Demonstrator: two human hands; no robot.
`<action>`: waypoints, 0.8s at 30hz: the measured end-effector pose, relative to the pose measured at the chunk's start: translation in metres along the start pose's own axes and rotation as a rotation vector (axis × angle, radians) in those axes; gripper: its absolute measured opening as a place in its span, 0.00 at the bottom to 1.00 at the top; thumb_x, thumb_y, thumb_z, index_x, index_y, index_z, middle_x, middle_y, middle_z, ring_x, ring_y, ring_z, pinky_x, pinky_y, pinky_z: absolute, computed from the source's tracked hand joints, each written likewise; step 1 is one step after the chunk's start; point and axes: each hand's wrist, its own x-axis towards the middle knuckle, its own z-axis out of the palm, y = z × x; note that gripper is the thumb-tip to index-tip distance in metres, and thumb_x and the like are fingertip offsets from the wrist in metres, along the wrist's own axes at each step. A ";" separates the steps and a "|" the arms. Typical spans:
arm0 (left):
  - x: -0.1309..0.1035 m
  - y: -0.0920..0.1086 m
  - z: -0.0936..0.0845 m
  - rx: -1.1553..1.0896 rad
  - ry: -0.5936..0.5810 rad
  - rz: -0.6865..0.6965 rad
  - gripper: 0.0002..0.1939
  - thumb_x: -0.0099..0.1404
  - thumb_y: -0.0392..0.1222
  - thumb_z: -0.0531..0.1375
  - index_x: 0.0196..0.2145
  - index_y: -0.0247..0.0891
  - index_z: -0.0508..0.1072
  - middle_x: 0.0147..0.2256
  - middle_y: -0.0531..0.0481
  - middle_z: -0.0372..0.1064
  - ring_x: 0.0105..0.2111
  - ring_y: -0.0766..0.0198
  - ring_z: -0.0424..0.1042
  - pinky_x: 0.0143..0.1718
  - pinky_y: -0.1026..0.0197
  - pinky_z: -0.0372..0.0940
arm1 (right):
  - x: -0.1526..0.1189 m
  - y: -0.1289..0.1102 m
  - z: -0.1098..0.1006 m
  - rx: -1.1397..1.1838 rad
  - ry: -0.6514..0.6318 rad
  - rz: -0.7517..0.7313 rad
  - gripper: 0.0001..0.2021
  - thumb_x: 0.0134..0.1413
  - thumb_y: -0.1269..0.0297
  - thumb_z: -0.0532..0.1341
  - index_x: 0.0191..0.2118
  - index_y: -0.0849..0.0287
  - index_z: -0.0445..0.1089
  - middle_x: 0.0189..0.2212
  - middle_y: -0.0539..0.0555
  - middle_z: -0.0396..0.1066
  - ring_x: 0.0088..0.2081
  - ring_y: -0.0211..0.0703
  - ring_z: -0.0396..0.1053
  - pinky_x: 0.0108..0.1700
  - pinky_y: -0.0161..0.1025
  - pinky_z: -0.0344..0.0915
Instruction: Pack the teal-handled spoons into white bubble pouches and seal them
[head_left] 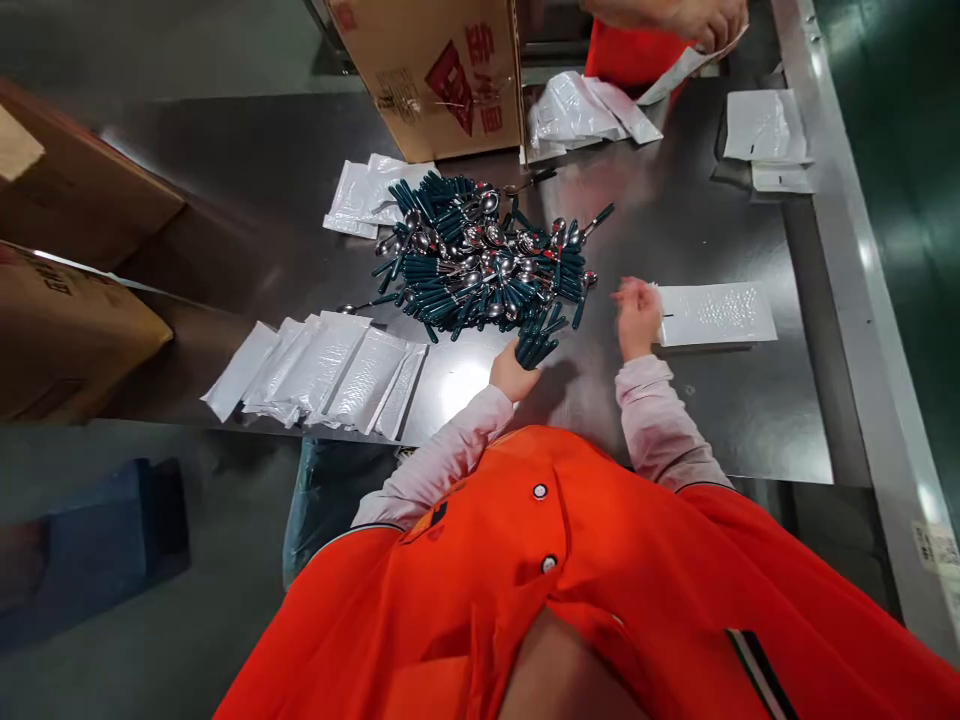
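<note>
My left hand [514, 375] is closed around a bunch of dark green spoon handles [537, 340] at the near edge of a large heap of spoons [480, 255]. The heaped spoons have green handles and shiny metal bowls and lie in many directions. To the right of the heap, my right hand [637, 315] is over the table beside a white padded envelope [716, 314]. Its fingers are smeared by motion, so their grip is unclear. The envelope lies flat, its left end by my right hand.
Several white padded envelopes [322, 370] overlap at the table's near left. More envelopes [364, 195] lie behind the heap. A cardboard box [442, 80] stands at the back. Across the metal table [600, 400], another person's hand [709, 20] holds a white envelope. Brown boxes [67, 330] stand at left.
</note>
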 end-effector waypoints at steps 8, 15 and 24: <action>-0.005 -0.015 -0.011 -0.050 -0.010 -0.046 0.18 0.48 0.27 0.64 0.38 0.36 0.71 0.35 0.46 0.74 0.36 0.57 0.73 0.42 0.55 0.68 | 0.039 0.081 -0.090 -0.699 0.011 0.252 0.14 0.53 0.65 0.65 0.45 0.65 0.73 0.42 0.70 0.70 0.53 0.63 0.64 0.53 0.63 0.59; -0.010 -0.029 -0.019 -0.073 -0.032 -0.036 0.18 0.47 0.28 0.64 0.38 0.38 0.70 0.36 0.46 0.75 0.40 0.52 0.75 0.47 0.51 0.68 | 0.046 0.088 -0.100 -0.822 -0.018 0.152 0.06 0.58 0.70 0.60 0.36 0.62 0.75 0.40 0.69 0.69 0.50 0.64 0.69 0.48 0.62 0.62; -0.007 -0.015 0.001 0.199 -0.186 0.083 0.24 0.49 0.32 0.69 0.44 0.38 0.69 0.36 0.44 0.74 0.40 0.49 0.76 0.45 0.52 0.69 | -0.053 0.026 0.034 -0.544 -0.485 -0.114 0.12 0.51 0.71 0.63 0.43 0.63 0.74 0.37 0.62 0.74 0.40 0.52 0.72 0.45 0.46 0.66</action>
